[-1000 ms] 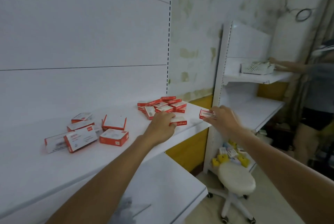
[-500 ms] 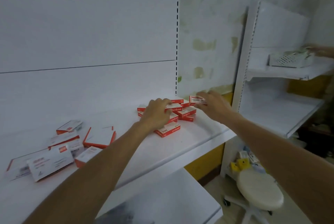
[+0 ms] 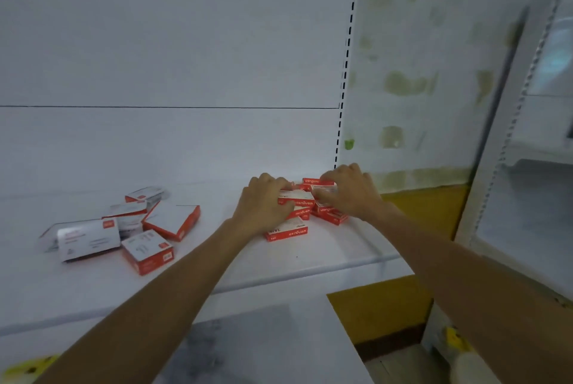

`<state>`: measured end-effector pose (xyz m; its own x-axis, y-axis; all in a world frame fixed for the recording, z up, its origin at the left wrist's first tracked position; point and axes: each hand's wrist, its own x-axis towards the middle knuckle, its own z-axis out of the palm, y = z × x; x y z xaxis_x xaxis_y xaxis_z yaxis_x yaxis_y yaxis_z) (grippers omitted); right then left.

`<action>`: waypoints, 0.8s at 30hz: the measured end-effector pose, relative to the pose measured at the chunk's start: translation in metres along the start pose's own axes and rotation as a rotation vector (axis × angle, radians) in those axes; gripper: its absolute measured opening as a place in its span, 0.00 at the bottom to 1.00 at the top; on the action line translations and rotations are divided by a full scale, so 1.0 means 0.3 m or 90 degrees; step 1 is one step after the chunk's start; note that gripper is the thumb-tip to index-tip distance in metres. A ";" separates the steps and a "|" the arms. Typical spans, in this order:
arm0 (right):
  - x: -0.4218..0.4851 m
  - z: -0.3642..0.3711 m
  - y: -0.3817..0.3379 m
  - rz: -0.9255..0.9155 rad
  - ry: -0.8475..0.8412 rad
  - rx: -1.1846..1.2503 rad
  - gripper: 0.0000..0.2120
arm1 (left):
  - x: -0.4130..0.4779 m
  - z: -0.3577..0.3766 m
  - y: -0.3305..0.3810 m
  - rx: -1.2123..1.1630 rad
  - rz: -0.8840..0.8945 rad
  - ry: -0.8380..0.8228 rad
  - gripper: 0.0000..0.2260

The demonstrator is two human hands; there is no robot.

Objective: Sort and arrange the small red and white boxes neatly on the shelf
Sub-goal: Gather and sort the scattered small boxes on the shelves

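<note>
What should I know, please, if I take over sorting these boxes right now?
Left hand: curled over the pile of small boxes; grip unclear.
Right hand: pinches one small box above the pile.
Where: the pile sits jumbled at the right end of the shelf; one stray box lies in front of it; bigger boxes are scattered to the left.
Done: nothing squared up yet.
Left: set down the held box, line up the pile, add the stray, then tidy the bigger boxes.
</note>
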<state>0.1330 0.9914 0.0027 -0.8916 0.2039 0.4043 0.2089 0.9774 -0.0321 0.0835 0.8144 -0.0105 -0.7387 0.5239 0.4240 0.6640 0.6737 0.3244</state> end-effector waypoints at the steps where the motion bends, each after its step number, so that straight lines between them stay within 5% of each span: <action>1: 0.001 -0.003 -0.009 -0.007 0.017 0.021 0.23 | -0.008 -0.009 -0.006 -0.007 -0.015 0.010 0.18; 9: 0.060 -0.035 -0.255 -0.156 0.090 0.199 0.19 | -0.153 -0.203 -0.156 -0.028 -0.107 0.107 0.13; 24: -0.101 -0.065 -1.398 -0.494 0.003 0.369 0.20 | -0.847 -0.769 -0.725 0.086 -0.424 0.237 0.12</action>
<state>0.0802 0.5741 0.0219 -0.6956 -0.5092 0.5068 -0.6694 0.7156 -0.1998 0.1534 0.4144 0.0064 -0.8734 -0.2086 0.4400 0.0550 0.8556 0.5147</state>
